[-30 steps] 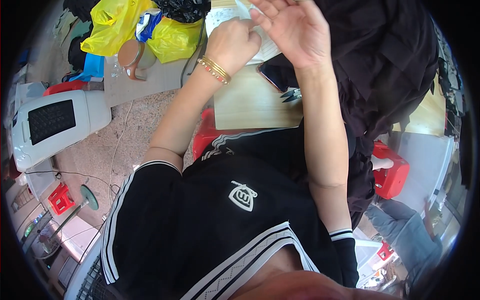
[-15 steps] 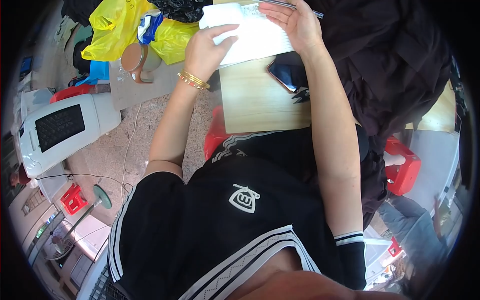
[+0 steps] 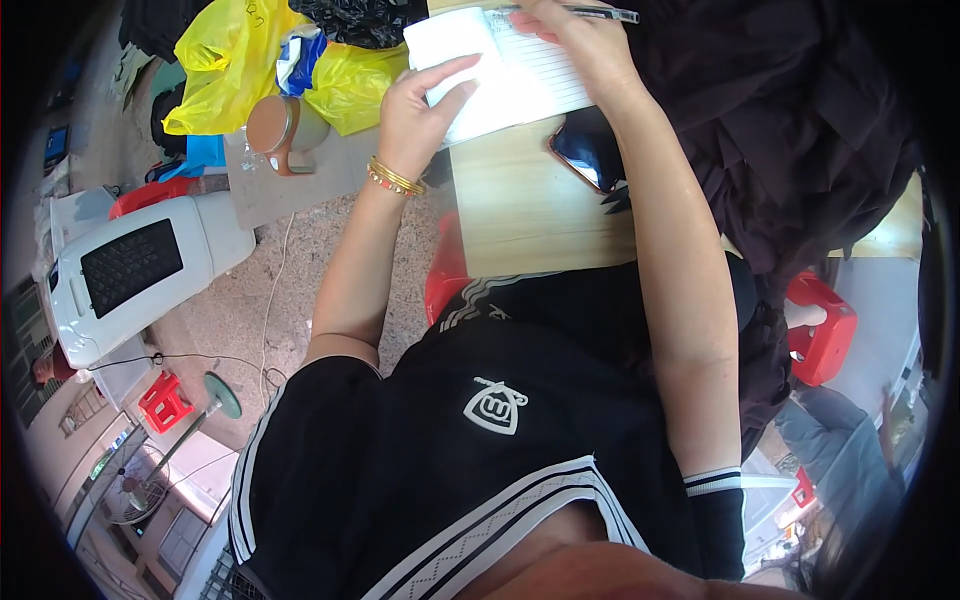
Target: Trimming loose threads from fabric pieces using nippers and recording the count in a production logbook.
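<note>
A notebook point(image 3: 535, 95) with lined white pages lies at the top middle, its pages washed out by glare. My left hand point(image 3: 420, 115), with gold bangles at its wrist, rests at the notebook's left side. Its thumb and forefinger stretch apart across the page; the other fingers are partly hidden. Over the upper right of the page, my right hand point(image 3: 590, 45) is closed on a pen point(image 3: 615, 14), which sticks out to the right above the knuckles. The fingertips lie near the top picture edge, close to the paper.
Right of the notebook, a phone point(image 3: 578, 160) and a dark pointed tool point(image 3: 616, 200) lie on the wooden table point(image 3: 530, 220). Dark cloth point(image 3: 770, 120) is heaped at right. Yellow bags point(image 3: 225, 70) and a lidded mug point(image 3: 275, 130) sit at left, near a white machine point(image 3: 140, 270).
My right hand has turned from palm showing to back showing, fingers now bent toward the page with the pen. The left hand keeps its place on the notebook. The whole view has shifted slightly.
</note>
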Demonstrator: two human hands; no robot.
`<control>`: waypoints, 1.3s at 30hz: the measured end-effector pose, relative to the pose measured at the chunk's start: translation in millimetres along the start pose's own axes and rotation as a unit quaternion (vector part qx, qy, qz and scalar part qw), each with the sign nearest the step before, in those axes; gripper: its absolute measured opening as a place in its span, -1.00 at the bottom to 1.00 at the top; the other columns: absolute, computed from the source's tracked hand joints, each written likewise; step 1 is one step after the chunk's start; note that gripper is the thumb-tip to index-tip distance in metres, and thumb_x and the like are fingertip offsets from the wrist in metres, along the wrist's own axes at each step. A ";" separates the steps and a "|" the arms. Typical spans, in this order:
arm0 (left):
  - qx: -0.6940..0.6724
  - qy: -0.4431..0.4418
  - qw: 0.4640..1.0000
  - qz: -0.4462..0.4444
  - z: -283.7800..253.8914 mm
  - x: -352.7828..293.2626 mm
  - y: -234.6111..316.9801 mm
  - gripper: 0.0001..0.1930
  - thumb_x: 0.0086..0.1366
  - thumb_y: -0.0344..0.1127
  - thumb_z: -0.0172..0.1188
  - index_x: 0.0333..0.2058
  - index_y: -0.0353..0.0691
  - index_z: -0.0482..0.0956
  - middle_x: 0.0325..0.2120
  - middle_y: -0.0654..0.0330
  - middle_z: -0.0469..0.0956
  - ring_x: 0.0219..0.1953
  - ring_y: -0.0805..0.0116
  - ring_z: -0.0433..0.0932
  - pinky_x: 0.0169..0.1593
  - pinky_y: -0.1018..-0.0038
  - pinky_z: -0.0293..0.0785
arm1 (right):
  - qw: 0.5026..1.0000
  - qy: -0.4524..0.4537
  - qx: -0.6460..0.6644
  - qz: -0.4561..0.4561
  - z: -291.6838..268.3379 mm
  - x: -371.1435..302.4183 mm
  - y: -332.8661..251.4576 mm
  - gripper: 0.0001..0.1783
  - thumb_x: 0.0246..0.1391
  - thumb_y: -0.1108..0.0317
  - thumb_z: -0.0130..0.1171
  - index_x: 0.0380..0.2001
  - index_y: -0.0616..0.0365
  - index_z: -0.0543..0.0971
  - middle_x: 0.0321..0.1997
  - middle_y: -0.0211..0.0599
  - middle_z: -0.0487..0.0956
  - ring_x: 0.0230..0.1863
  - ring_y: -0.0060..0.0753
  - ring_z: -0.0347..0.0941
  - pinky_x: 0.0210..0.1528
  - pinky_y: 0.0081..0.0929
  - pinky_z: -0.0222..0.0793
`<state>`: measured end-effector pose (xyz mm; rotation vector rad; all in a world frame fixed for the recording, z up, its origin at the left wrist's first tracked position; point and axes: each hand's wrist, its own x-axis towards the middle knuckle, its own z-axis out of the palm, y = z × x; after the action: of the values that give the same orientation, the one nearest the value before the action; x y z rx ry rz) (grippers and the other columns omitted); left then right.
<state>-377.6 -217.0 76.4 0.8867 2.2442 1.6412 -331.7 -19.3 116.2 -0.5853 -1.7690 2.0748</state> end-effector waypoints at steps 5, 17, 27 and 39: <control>-0.024 -0.026 0.999 -0.013 -0.8 0.9 7.8 -0.72 0.19 -0.42 0.26 -0.09 -0.17 0.64 -0.18 0.24 0.61 -0.17 0.58 0.50 -0.07 0.63 0.39 | 0.996 0.008 -0.070 -0.048 6.5 5.4 5.0 -0.93 -0.04 0.45 0.21 -0.48 0.22 0.55 -0.53 -0.41 0.53 -0.46 -0.63 0.40 -0.38 -0.63 0.31; -0.210 0.084 0.972 -0.070 12.6 -8.7 -3.6 -0.81 0.17 -0.49 0.21 -0.22 -0.29 0.66 -0.27 0.25 0.62 -0.24 0.55 0.50 -0.13 0.63 0.38 | 0.999 -0.011 -0.044 0.002 3.5 5.3 3.0 -0.88 -0.05 0.44 0.17 -0.57 0.24 0.50 -0.59 -0.37 0.53 -0.55 -0.61 0.42 -0.48 -0.60 0.34; -0.226 0.111 0.966 -0.063 15.5 -9.5 -9.5 -0.83 0.15 -0.50 0.19 -0.27 -0.31 0.68 -0.30 0.23 0.63 -0.26 0.54 0.51 -0.14 0.64 0.37 | 0.989 0.010 -0.150 -0.015 2.2 -3.8 -11.3 -0.85 -0.11 0.40 0.20 -0.60 0.27 0.51 -0.62 -0.25 0.54 -0.55 -0.49 0.46 -0.45 -0.47 0.35; -0.216 0.115 0.968 -0.050 17.4 -9.8 -11.0 -0.83 0.15 -0.52 0.17 -0.29 -0.34 0.67 -0.32 0.21 0.63 -0.26 0.52 0.51 -0.13 0.63 0.37 | 0.982 0.019 -0.184 -0.046 2.9 -4.9 -9.8 -0.82 -0.11 0.39 0.21 -0.59 0.31 0.50 -0.60 -0.18 0.55 -0.52 -0.44 0.48 -0.41 -0.44 0.37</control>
<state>-364.6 -211.2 58.5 0.4859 1.8980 2.1582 -329.1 -22.7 126.7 -0.6226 -2.1294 1.6733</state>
